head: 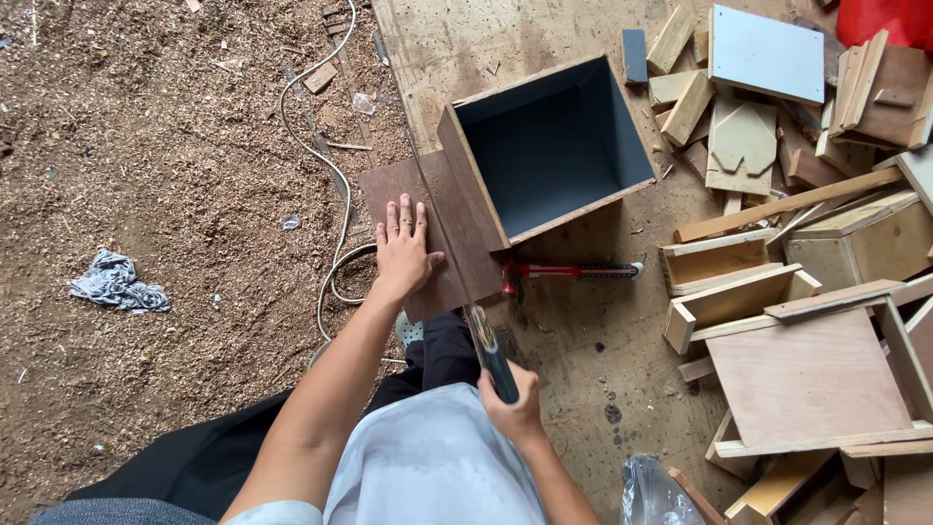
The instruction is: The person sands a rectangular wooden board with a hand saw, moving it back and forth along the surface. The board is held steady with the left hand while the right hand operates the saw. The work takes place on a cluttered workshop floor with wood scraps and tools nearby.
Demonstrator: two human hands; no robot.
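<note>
Left hand (pixel 401 248) fingers flat and together pressing the brown plywood panel (pixel 428 233) at the bench (pixel 583 321) edge, right hand (pixel 510 403) fingers clamped on the handsaw (pixel 457 272), blade across the panel, cut apparently unfinished, open box (pixel 549 146) alongside.

A large worn plywood sheet (pixel 573 321) is lying on a sawdust-covered dirt floor (pixel 175 175) and carrying most things. A dark-lined open wooden box (pixel 554 146) is sitting on the sheet, touching a brown board (pixel 442 233) that is overhanging the sheet's left edge. A red bar clamp (pixel 573 271) is lying just beside the box. Wood offcuts and small open boxes (pixel 797 243) are piling up on the right. On the floor, a white cable (pixel 335 185) is snaking along, and a crumpled grey rag (pixel 117 282) is lying well apart at left.
</note>
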